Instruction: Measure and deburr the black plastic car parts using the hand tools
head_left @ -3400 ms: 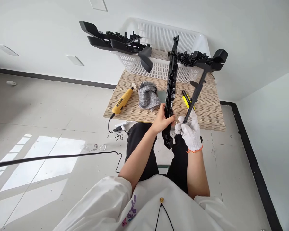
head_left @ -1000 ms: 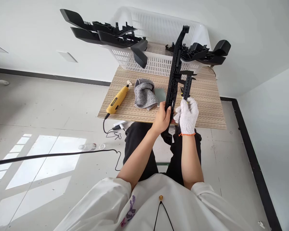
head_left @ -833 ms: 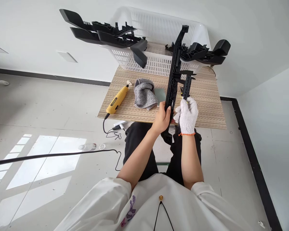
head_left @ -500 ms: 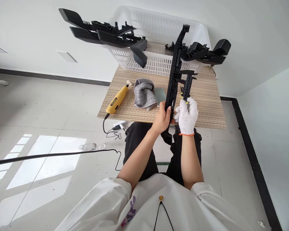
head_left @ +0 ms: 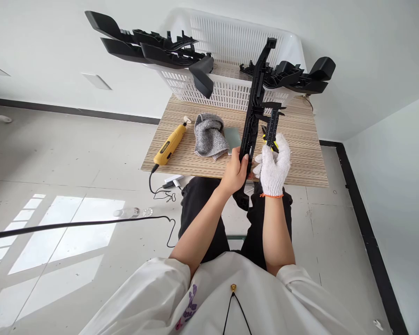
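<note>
My bare left hand point(head_left: 236, 171) grips the lower part of a long black plastic trim piece point(head_left: 253, 109), which stands tilted over the table. In a white knit glove, my right hand point(head_left: 274, 165) is closed around a black vernier caliper point(head_left: 272, 126). The caliper's jaws point left at the middle of the trim piece; whether they touch it I cannot tell. Behind the caliper lies a yellow-and-black hand tool point(head_left: 274, 147), partly covered by the caliper and the glove.
A yellow rotary tool point(head_left: 171, 145) with a cord lies at the table's left. Beside it are a grey cloth point(head_left: 210, 136) and a grey-green square sheet point(head_left: 233, 138). At the back, a white plastic basket point(head_left: 226, 93) bears several black trim parts point(head_left: 174, 55). A bottle point(head_left: 127, 212) lies on the floor.
My right hand has shifted slightly, its thumb and fingers now more spread around the caliper's lower end, showing more of the yellow-and-black tool. The trim piece has barely moved.
</note>
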Demonstrator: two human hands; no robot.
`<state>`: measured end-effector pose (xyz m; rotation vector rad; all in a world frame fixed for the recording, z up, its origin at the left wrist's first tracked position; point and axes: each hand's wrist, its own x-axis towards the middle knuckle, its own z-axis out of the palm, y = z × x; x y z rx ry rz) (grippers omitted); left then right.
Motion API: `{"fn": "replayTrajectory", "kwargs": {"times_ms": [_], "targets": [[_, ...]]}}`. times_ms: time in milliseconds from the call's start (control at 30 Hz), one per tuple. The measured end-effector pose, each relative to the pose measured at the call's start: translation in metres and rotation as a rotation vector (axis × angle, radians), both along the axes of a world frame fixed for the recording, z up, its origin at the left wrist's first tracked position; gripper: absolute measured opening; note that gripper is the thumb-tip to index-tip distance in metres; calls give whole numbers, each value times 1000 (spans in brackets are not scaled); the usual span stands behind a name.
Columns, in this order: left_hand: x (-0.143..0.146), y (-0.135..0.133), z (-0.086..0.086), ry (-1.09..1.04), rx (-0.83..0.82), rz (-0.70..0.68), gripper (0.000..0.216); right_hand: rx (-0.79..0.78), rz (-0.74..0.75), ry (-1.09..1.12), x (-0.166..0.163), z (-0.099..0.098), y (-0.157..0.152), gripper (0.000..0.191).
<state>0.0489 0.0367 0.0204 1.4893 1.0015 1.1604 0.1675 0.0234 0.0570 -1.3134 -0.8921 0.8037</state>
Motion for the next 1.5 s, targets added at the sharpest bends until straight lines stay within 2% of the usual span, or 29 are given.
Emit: {"fn": "replayTrajectory", "kwargs": {"times_ms": [233,367,667,867,1100,1500], "targets": [[1,-1,4,-12,-17,-1,47,-49,-47,39,-6,7,-1,44],[1,-1,7,-15,-10,-1,48,-51,-44,41,-6,7,-1,40],[1,-1,6,-24,9,7,52,-54,-49,42,-7,9,-1,40],[0,-1,5,26,22,29,47,-61,-39,41,-7,10,-2,40],[0,0,4,13,4,13,45,-50,-6,31,-4,7,0,70],[0,0,-3,59,17,-9,38,-14,-15,20,0,2,0,48]]}}
